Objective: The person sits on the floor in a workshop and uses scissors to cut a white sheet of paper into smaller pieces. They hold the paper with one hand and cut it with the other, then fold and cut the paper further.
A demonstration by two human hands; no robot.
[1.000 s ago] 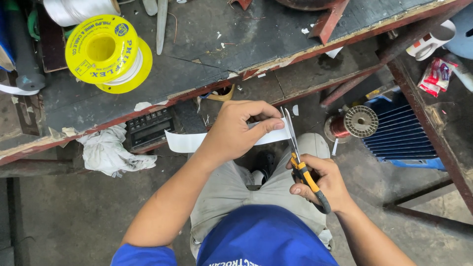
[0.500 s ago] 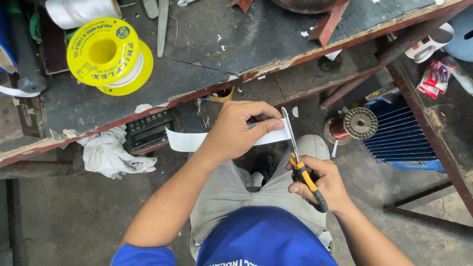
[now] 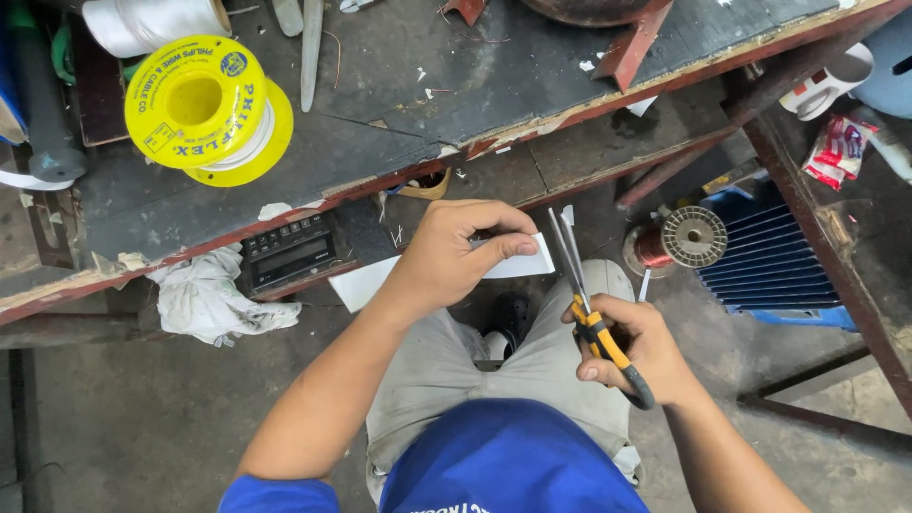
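Paper strip, white, long and narrow: pinched between thumb and fingers of left hand, held level over the lap, far end showing past the wrist toward the shelf. Right end of strip just beside the scissor blades.

Scissors, yellow and black handles, pale metal blades: gripped in right hand, fingers closed through and around the handles, blades nearly together and pointing up and away, tips near the strip's right end.

Workbench, dark worn top, chipped red edge, littered with small white scraps.

Wire spool, yellow, lying flat at left of bench top. White roll just above it at the frame edge.

Rag, white, crumpled, hanging below the bench edge at left. Black device with a row of buttons just beside it on the lower shelf.

Copper wire reel, right of the scissors, on the floor beside a blue finned housing.

Legs in grey trousers, blue cap at bottom centre.
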